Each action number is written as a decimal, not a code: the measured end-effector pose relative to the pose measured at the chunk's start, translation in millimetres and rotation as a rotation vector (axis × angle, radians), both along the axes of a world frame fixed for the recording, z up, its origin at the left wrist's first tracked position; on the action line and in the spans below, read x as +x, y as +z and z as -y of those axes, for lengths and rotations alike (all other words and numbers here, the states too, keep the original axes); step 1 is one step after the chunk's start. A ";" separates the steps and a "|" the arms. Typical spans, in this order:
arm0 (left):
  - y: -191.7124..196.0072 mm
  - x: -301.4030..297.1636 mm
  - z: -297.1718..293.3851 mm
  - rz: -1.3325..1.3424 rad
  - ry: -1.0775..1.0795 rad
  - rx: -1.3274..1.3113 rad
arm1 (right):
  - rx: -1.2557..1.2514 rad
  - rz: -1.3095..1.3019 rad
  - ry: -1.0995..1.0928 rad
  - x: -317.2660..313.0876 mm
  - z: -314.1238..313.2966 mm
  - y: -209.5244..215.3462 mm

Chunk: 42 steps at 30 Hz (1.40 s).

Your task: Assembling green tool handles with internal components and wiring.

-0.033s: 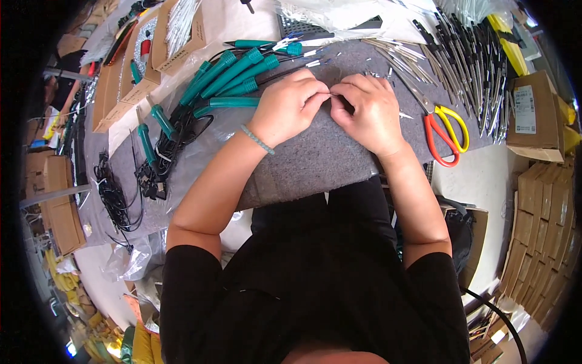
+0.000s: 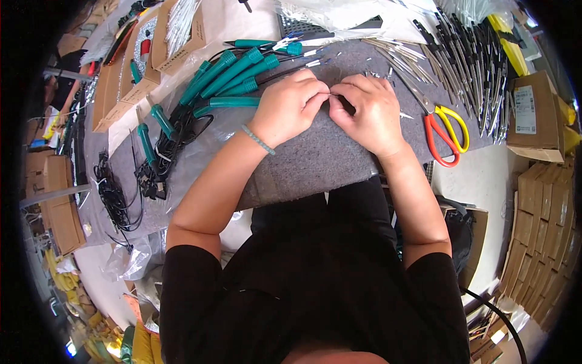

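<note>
My left hand [image 2: 291, 104] and my right hand [image 2: 367, 112] meet fingertip to fingertip above the grey mat [image 2: 309, 164]. Both are closed in a pinch; whatever lies between the fingertips is too small and too covered to name. Beside my left hand lie several green tool handles [image 2: 233, 71] with black cords [image 2: 176, 142]. Small white-tipped wires [image 2: 312, 62] rest just beyond my left fingers. To the right of my right hand are scissors [image 2: 447, 134] with one red and one yellow handle loop.
Thin metal rods [image 2: 400, 60] and many black-and-silver rods [image 2: 473, 73] spread over the far right. A cardboard box [image 2: 536, 115] stands at the right edge. Open boxes, one with white sticks [image 2: 182, 27], stand far left. A black perforated tray [image 2: 303, 27] lies at the back.
</note>
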<state>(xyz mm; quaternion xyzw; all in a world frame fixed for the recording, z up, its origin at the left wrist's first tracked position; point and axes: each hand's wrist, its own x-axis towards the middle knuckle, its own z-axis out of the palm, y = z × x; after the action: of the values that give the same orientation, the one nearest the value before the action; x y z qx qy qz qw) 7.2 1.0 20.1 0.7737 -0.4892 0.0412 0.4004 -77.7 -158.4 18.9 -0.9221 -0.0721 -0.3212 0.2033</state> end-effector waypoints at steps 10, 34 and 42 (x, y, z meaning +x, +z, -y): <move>3.1 -6.7 1.9 0.042 0.091 0.070 | -0.043 -0.061 -0.445 -3.1 21.3 1.8; 12.2 -0.5 -4.4 -0.054 0.000 0.112 | -0.113 -0.041 0.030 -3.4 9.5 -7.1; 10.7 1.0 -1.6 0.095 0.034 0.241 | -0.068 -0.042 0.010 -4.2 8.8 -8.2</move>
<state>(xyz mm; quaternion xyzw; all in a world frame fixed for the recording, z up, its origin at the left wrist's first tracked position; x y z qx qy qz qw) 8.2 2.6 30.8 0.8216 -0.4959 0.0255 0.2801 -81.9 -167.2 10.7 -0.9347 -0.0835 -0.2980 0.1748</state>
